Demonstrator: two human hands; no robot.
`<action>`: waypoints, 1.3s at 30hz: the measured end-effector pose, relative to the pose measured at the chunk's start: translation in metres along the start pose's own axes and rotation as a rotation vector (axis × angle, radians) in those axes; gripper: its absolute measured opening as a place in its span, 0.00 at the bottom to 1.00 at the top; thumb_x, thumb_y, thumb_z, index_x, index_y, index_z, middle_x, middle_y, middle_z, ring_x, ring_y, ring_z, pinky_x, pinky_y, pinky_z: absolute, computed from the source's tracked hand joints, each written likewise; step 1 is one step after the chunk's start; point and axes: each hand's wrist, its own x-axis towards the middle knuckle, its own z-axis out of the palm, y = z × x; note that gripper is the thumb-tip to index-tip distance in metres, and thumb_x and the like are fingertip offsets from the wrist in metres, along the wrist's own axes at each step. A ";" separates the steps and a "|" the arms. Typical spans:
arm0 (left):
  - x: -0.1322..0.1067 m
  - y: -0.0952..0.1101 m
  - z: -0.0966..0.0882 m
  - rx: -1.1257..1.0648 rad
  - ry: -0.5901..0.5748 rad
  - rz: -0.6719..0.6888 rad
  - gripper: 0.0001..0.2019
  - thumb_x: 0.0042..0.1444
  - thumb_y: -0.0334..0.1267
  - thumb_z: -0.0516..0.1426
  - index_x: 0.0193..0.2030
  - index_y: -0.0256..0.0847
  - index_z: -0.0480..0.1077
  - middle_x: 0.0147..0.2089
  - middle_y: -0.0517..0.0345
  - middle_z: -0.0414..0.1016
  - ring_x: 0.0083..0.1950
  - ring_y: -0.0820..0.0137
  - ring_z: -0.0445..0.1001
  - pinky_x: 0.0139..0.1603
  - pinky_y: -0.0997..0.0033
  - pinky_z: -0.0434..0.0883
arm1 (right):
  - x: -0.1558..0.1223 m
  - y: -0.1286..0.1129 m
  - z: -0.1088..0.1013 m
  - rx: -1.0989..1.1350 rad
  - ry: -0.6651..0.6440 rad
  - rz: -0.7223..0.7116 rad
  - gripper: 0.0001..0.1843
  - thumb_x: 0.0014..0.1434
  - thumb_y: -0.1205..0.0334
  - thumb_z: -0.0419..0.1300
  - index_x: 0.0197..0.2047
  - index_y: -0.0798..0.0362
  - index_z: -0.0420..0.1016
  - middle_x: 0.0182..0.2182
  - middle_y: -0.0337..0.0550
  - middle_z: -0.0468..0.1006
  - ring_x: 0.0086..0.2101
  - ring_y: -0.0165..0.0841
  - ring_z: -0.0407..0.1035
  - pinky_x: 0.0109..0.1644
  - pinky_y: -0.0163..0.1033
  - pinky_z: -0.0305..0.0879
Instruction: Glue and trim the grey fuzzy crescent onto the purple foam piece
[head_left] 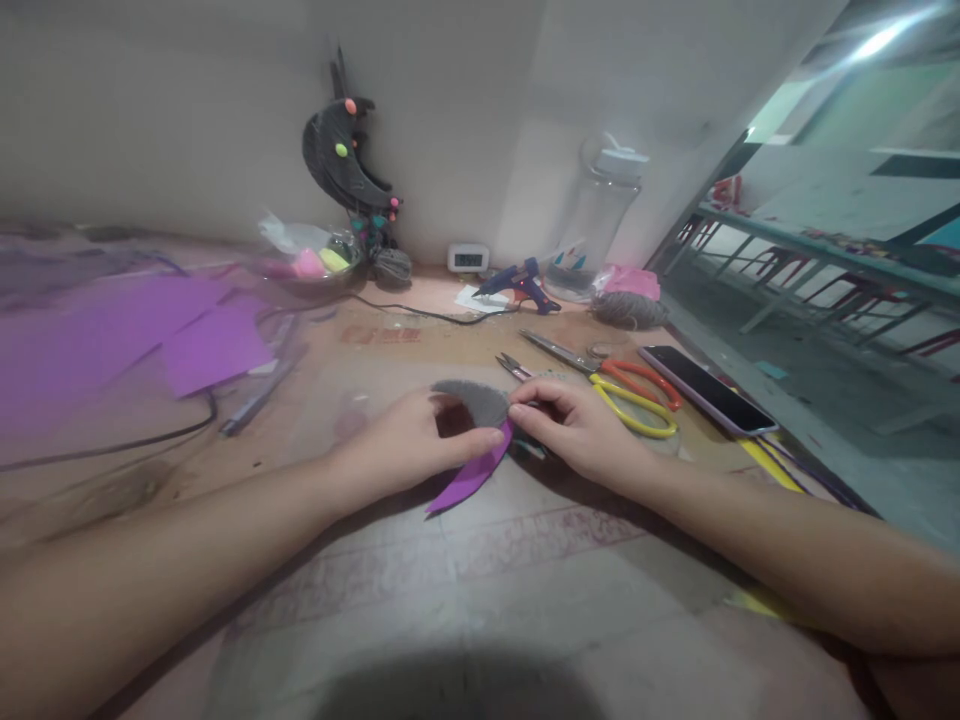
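Both hands are at a grey curved piece (484, 398) above the middle of the table. A purple curved strip (471, 480), like foam sheet or paper, hangs below it with its pointed end toward me. My left hand (420, 430) is closed round the left side of the grey piece, its thumb lying over the purple strip. At the right end, where grey and purple meet, my right hand (566, 415) pinches with thumb and forefinger. Just beyond my right hand lie small pliers or snips (513, 366) and scissors (637, 405) with yellow and orange handles.
Purple sheets (214, 345) and a pen-like cutter (259, 380) lie left. Along the wall are a dark crescent ornament (334, 160), a small clock (468, 258), a glue gun (521, 287), a bottle (600, 215) and grey yarn (628, 310). A phone (705, 390) lies near the right edge.
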 end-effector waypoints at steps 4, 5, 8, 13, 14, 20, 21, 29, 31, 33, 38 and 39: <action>0.000 0.000 0.000 0.090 0.018 -0.012 0.14 0.54 0.49 0.58 0.38 0.41 0.77 0.37 0.57 0.81 0.38 0.62 0.77 0.37 0.68 0.70 | 0.000 -0.001 0.001 -0.026 -0.008 0.005 0.10 0.58 0.56 0.58 0.33 0.53 0.75 0.27 0.39 0.73 0.28 0.29 0.65 0.32 0.34 0.60; 0.000 -0.001 0.000 0.107 0.026 -0.010 0.14 0.55 0.49 0.58 0.36 0.40 0.77 0.35 0.57 0.81 0.36 0.63 0.76 0.35 0.69 0.69 | 0.000 -0.001 0.001 -0.029 -0.011 -0.001 0.10 0.58 0.56 0.58 0.33 0.53 0.75 0.27 0.39 0.73 0.28 0.29 0.64 0.32 0.34 0.60; 0.002 -0.004 0.000 0.125 0.039 -0.009 0.16 0.54 0.51 0.58 0.31 0.39 0.75 0.31 0.57 0.79 0.33 0.65 0.74 0.30 0.70 0.66 | -0.001 -0.003 0.001 -0.024 -0.019 -0.009 0.10 0.58 0.56 0.57 0.33 0.53 0.74 0.27 0.39 0.72 0.28 0.29 0.64 0.32 0.34 0.60; 0.003 -0.005 -0.001 -0.053 -0.001 0.037 0.14 0.56 0.49 0.58 0.38 0.41 0.76 0.39 0.57 0.81 0.39 0.64 0.76 0.39 0.68 0.69 | -0.001 -0.005 -0.001 0.050 -0.019 0.026 0.10 0.58 0.56 0.58 0.32 0.54 0.73 0.25 0.37 0.71 0.26 0.27 0.62 0.30 0.33 0.58; 0.003 -0.005 -0.001 -0.085 -0.010 0.053 0.14 0.56 0.49 0.58 0.40 0.42 0.76 0.41 0.56 0.80 0.41 0.63 0.76 0.42 0.68 0.69 | 0.000 -0.005 -0.001 0.081 -0.020 0.050 0.10 0.58 0.55 0.58 0.32 0.54 0.73 0.24 0.36 0.70 0.24 0.27 0.60 0.28 0.33 0.57; 0.003 -0.007 -0.001 -0.168 0.007 0.015 0.19 0.62 0.52 0.51 0.31 0.40 0.71 0.29 0.59 0.72 0.32 0.70 0.69 0.35 0.72 0.66 | 0.005 -0.001 -0.002 0.276 0.017 0.115 0.13 0.57 0.52 0.60 0.32 0.54 0.72 0.21 0.32 0.65 0.22 0.24 0.57 0.27 0.33 0.54; 0.003 -0.008 -0.001 -0.229 0.030 0.009 0.20 0.63 0.52 0.49 0.31 0.39 0.70 0.29 0.59 0.71 0.31 0.71 0.69 0.35 0.72 0.67 | 0.005 -0.001 -0.002 0.305 0.022 0.121 0.13 0.56 0.52 0.60 0.32 0.54 0.72 0.21 0.32 0.65 0.22 0.24 0.56 0.27 0.33 0.54; 0.008 -0.008 0.000 -0.426 0.189 -0.147 0.12 0.58 0.46 0.58 0.34 0.39 0.68 0.28 0.63 0.69 0.28 0.75 0.67 0.32 0.75 0.64 | 0.006 -0.001 -0.002 0.357 0.031 0.128 0.11 0.55 0.54 0.61 0.32 0.54 0.73 0.21 0.32 0.65 0.22 0.24 0.57 0.27 0.32 0.54; 0.007 -0.009 -0.001 -0.430 0.197 -0.163 0.13 0.56 0.46 0.60 0.31 0.39 0.67 0.27 0.63 0.69 0.28 0.75 0.67 0.31 0.75 0.63 | 0.006 -0.001 -0.001 0.357 0.031 0.134 0.12 0.55 0.53 0.61 0.33 0.54 0.73 0.22 0.32 0.66 0.22 0.24 0.57 0.27 0.32 0.54; 0.006 -0.010 -0.001 -0.407 0.186 -0.151 0.14 0.55 0.47 0.61 0.29 0.39 0.66 0.27 0.63 0.70 0.27 0.75 0.66 0.30 0.74 0.62 | 0.006 0.000 -0.001 0.347 0.030 0.136 0.13 0.55 0.52 0.62 0.33 0.54 0.73 0.22 0.33 0.66 0.22 0.24 0.57 0.26 0.33 0.54; 0.006 -0.009 -0.001 -0.325 0.139 -0.116 0.14 0.57 0.48 0.58 0.28 0.40 0.67 0.26 0.62 0.69 0.28 0.74 0.65 0.31 0.73 0.63 | 0.007 0.002 -0.001 0.326 0.019 0.118 0.13 0.56 0.51 0.61 0.33 0.54 0.72 0.22 0.33 0.66 0.23 0.24 0.57 0.26 0.32 0.54; 0.006 -0.009 -0.001 -0.322 0.136 -0.101 0.13 0.58 0.47 0.57 0.29 0.40 0.68 0.26 0.62 0.69 0.29 0.73 0.66 0.32 0.73 0.64 | 0.007 0.003 -0.001 0.318 0.016 0.115 0.13 0.56 0.52 0.61 0.33 0.54 0.72 0.22 0.33 0.66 0.23 0.24 0.57 0.26 0.32 0.54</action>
